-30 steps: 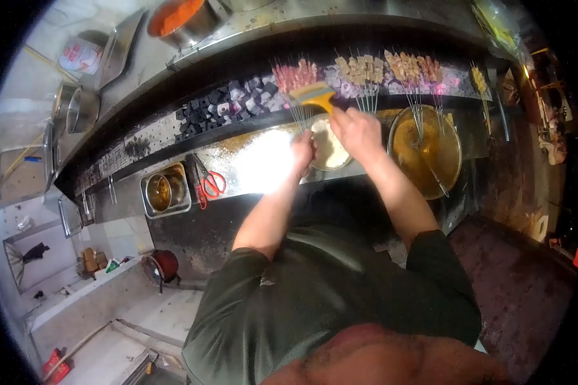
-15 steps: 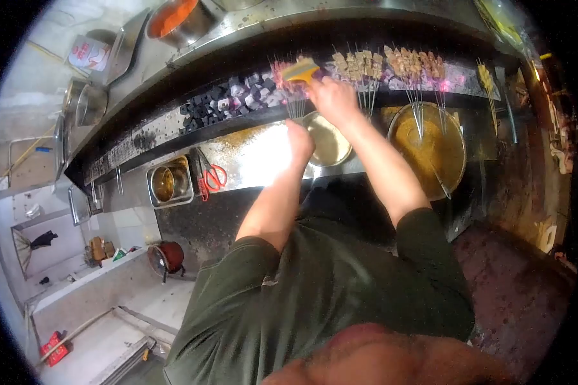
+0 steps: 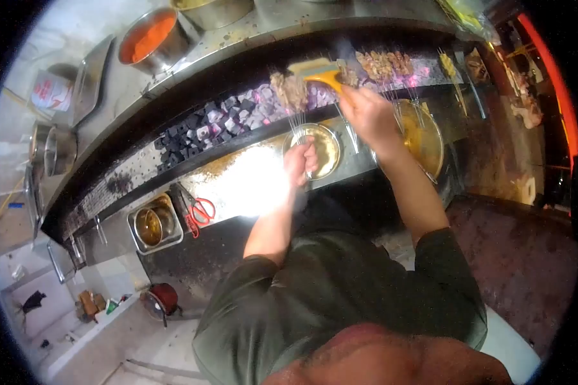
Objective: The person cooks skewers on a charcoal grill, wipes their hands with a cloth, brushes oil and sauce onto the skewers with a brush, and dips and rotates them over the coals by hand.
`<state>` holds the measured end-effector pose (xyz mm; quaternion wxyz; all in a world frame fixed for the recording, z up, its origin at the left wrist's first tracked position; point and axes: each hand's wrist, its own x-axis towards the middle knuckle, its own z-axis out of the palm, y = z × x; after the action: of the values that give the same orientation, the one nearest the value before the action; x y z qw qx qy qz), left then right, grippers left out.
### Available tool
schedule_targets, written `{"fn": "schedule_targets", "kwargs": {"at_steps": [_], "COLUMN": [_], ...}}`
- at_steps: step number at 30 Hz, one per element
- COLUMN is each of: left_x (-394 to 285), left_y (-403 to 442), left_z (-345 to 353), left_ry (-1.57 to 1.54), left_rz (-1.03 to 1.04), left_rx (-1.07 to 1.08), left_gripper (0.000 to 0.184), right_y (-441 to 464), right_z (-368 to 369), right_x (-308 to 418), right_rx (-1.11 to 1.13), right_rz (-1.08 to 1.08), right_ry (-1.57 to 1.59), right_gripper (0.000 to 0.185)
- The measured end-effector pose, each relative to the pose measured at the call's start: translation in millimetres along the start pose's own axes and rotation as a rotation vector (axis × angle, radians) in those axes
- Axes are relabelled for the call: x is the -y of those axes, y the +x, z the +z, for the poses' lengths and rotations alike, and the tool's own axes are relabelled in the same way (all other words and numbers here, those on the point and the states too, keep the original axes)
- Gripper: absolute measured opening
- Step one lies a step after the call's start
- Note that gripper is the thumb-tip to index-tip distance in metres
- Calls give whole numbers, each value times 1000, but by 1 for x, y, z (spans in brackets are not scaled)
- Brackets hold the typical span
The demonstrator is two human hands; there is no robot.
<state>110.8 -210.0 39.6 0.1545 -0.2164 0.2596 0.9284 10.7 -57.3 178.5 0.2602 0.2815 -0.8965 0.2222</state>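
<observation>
My left hand point(image 3: 300, 162) is closed around the metal ends of a bunch of meat skewers point(image 3: 290, 91); their meat ends are over the charcoal grill. A yellow-handled basting brush point(image 3: 327, 77) is in my right hand point(image 3: 371, 119), its wide pale bristles just right of the held meat and partly over the meat behind. Under my left hand stands a round metal bowl point(image 3: 328, 154) with pale contents. More meat skewers point(image 3: 382, 66) lie on the grill to the right, above a large pan of yellowish-brown seasoning point(image 3: 430, 144), which my right forearm partly covers.
Charcoal point(image 3: 215, 119) fills the grill trough, glowing in places. Red-handled scissors point(image 3: 200, 212) lie beside a metal tray point(image 3: 171, 239) holding a small pot. A pot of red sauce point(image 3: 149, 40) sits on the back ledge. Strong glare whitens the counter by my left wrist.
The camera view has shifted. My left hand now shows clearly gripping the skewers, whose meat has come nearer. The brush has moved to the right of that meat, still in my right hand.
</observation>
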Motion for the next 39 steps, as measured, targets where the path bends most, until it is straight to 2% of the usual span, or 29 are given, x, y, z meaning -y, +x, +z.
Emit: {"fn": "schedule_targets", "kwargs": {"at_steps": [3,4,5,7,10,13,14,17,18,21,22,25,29,30,33,34,37,39], "left_x": [7,6,6,8,8,7,5,3,3,0,1,2,0,-2,-3,-2,2,2], "left_y": [14,14,17,19,19,18,18,18,17,13,14,16,13,15,17,19,30,32], "left_z": [-29,-36,-38,-40,-41,-38,-36,-34,-33,-29,-31,-33,-30,-29,-25,-26,-31,-35], "left_ry": [-242,-280,-299,-333,-350,-370,-375,-380,-372,-375,-369,-341,-322,-309,-317,-323,-328,-326], "left_rz": [-67,-69,-80,-81,-87,-114,-119,-115,-114,-112,-106,-118,-105,-91,-87,-89,-94,-91], "left_rx": [114,140,165,197,215,222,227,191,172,193,189,196,224,234,185,185,203,232], "left_gripper": [19,19,19,19,18,18,17,15,14,13,13,14,14,14,15,15,18,20], "right_y": [-13,-19,-24,-17,1,10,16,18,10,-2,-8,-28,-12,-8,3,4,-8,-7], "right_z": [33,47,46,40,60,87,88,73,77,56,51,36,7,5,9,16,54,51], "right_x": [22,39,43,45,40,38,37,46,41,44,52,56,47,42,33,31,18,21], "right_rx": [133,345,313,404,69,395,423,325,388,208,139,411,213,225,176,238,332,313], "right_rz": [-83,-113,-113,-45,-65,-57,-80,-77,-102,-247,-207,-184,-107,3,27,82,-74,-51], "right_ry": [-2,-34,-59,-139,-52,-117,-140,-186,-197,-174,-186,-337,-158,-122,-119,-163,-90,-147], "right_gripper": [19,20,20,17,16,17,18,18,16,14,12,12,15,16,18,20,18,16]}}
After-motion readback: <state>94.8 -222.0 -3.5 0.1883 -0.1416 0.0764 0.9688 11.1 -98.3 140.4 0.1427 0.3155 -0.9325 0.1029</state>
